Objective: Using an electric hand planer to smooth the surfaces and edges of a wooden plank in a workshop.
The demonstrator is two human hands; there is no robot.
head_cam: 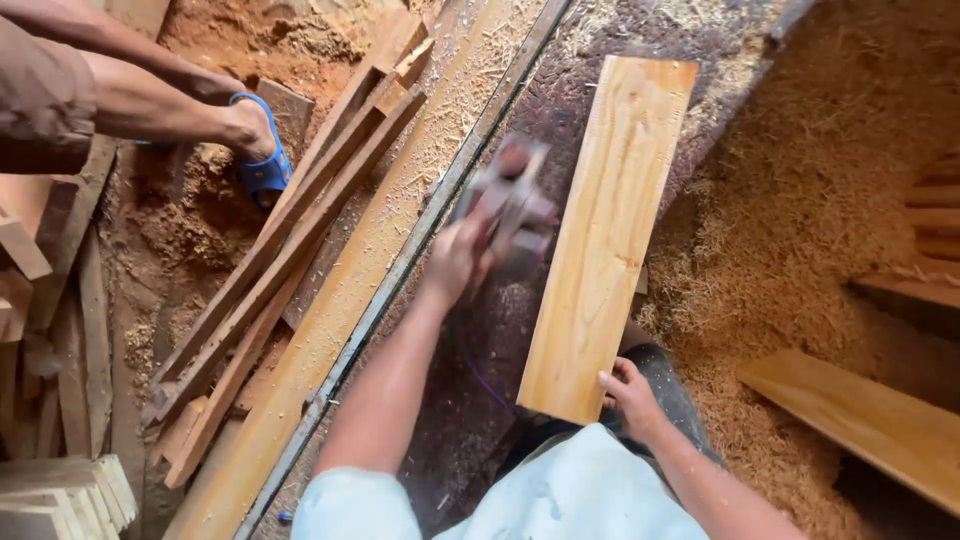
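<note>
A light wooden plank [605, 230] lies lengthwise on a dark, sawdust-strewn work surface [460, 420]. My right hand [630, 395] rests on the plank's near right corner, fingers on its edge. My left hand [455, 262] grips a grey hand-held power tool [515, 205], which is motion-blurred and sits just left of the plank's left edge. A thin purple cord [480, 375] trails from the tool toward me.
A long pale board [340, 310] and a metal rail [400, 265] run diagonally left of the work surface. Beyond them lie loose wood strips [290, 235]. Another person's foot in a blue sandal [262, 165] stands top left. Heaped shavings [800, 220] and a plank [860, 420] lie right.
</note>
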